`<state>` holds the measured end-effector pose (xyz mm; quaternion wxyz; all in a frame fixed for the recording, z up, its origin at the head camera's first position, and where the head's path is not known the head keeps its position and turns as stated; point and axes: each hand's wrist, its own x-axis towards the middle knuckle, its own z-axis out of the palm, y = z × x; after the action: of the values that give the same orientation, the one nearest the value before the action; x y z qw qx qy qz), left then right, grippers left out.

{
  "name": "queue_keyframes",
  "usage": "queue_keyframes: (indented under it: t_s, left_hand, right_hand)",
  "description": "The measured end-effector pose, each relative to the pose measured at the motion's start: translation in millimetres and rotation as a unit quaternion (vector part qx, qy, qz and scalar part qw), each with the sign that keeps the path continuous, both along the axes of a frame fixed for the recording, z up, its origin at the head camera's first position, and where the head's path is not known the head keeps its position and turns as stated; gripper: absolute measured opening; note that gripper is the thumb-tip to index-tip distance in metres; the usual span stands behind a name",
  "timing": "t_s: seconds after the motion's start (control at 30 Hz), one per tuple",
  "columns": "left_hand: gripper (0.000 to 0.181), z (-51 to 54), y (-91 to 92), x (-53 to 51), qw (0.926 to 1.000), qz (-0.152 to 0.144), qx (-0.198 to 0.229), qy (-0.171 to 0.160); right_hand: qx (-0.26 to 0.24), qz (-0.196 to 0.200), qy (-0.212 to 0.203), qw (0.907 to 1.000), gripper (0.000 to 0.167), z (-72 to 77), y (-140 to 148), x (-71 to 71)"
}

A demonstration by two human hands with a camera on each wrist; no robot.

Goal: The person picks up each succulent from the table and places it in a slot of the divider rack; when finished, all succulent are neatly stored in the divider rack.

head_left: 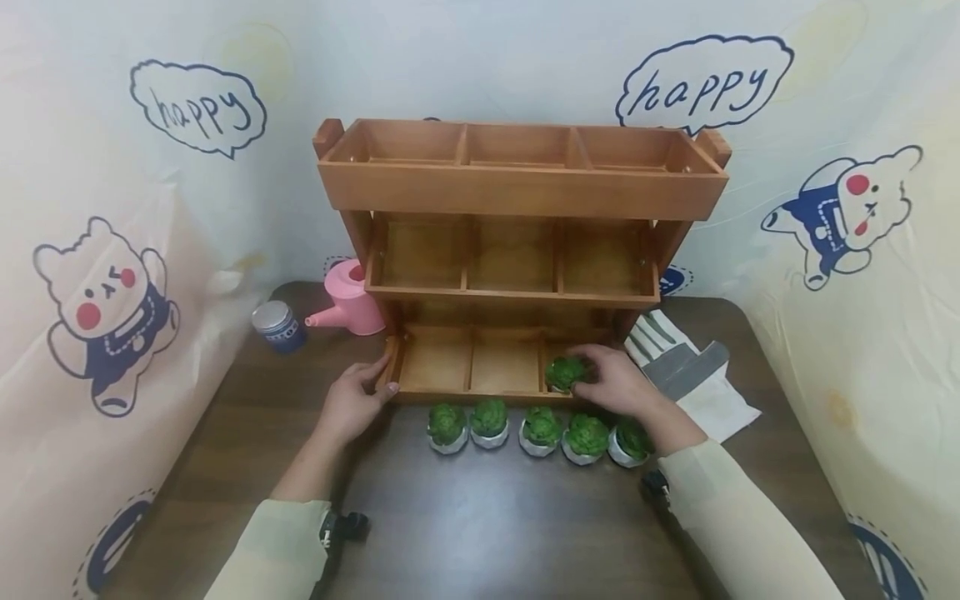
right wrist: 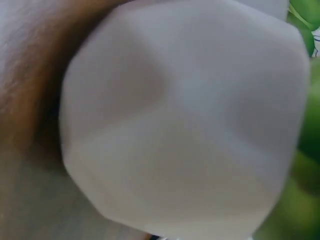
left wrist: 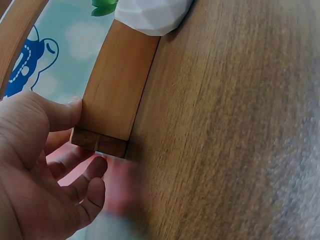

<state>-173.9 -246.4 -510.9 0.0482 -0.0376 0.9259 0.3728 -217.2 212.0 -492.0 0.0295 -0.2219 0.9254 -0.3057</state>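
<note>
At the frame's center right, the right hand (head_left: 613,382) has its fingers partly closed around a potted green succulent (head_left: 565,374) at the wooden shelf's (head_left: 517,192) lowest right compartment. At center left, the left hand (head_left: 354,402) grips the lowest tier's end, thumb against its front board, other fingers bent behind. Below, five potted succulents (head_left: 540,427) line the counter (head_left: 465,525); a pink watering can (head_left: 356,298) stands left of center, a gray-and-white glove (head_left: 686,367) lies right.
</note>
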Motion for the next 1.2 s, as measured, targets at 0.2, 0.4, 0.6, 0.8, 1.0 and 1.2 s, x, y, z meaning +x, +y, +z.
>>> queue_keyframes:
  t_s: [0.2, 0.4, 0.6, 0.8, 1.0, 1.2]
  left_hand:
    - [0.064, 1.3, -0.7, -0.3, 1.0, 0.005, 0.001, -0.006]
    - [0.064, 0.5, -0.2, -3.2, 0.9999, 0.004, 0.003, -0.01]
    - [0.064, 0.6, 0.2, -3.0, 0.9999, 0.005, 0.002, -0.011]
    - [0.065, 0.2, 0.3, -3.1, 0.9999, 0.005, 0.0, -0.012]
    - [0.064, 0.9, 0.3, -2.0, 1.0, 0.005, 0.0, -0.007]
    - [0.065, -1.7, 0.8, -0.5, 0.9999, 0.006, 0.004, -0.009]
  right_hand:
    - [0.009, 0.016, -0.016, 0.9997, 0.058, 0.0, 1, -2.9]
    - [-0.029, 0.018, -0.047, 0.9983, 0.064, 0.9, 8, 1.4]
    - [-0.089, 0.005, -0.075, 0.9932, 0.065, 4.5, 15, 13.0]
    - [-0.097, -0.02, -0.056, 0.9935, 0.063, 5.5, 23, 27.7]
    - [-0.145, -0.031, -0.033, 0.9884, 0.059, 6.8, 32, 44.8]
    - [-0.153, -0.045, -0.019, 0.9871, 0.058, 6.2, 42, 61.8]
